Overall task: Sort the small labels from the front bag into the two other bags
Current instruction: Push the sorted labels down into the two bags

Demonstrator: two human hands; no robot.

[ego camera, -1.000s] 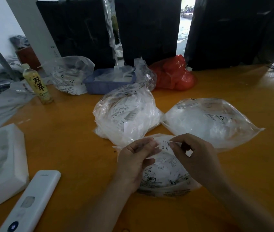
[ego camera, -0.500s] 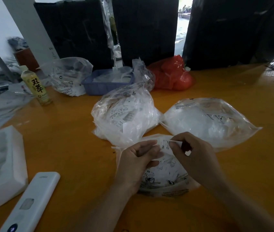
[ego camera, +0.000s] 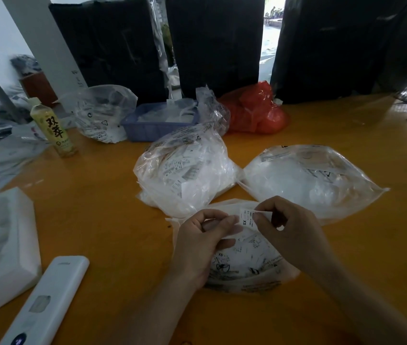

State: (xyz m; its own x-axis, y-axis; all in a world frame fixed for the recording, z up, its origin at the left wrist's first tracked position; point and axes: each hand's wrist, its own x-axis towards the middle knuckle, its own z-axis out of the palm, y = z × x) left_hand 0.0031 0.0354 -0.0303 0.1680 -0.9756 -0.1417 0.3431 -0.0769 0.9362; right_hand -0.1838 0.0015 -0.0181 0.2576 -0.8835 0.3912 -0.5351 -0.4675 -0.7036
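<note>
The front bag, clear plastic with small white labels inside, lies on the orange table near me. Above its mouth both hands hold a small white label printed "XS". My left hand pinches the label's left side with curled fingers. My right hand pinches its right edge between thumb and forefinger. Behind lie the two other bags: a bulging left bag full of labels and a flatter right bag, both touching the front bag's far edge.
A white remote and a white foam tray lie at front left. A yellow drink bottle, another clear bag, a blue basket and a red bag stand at the back, before black bundles.
The label has turned so its "XS" print faces me, and my hands have shifted slightly on it. The bags have not moved.
</note>
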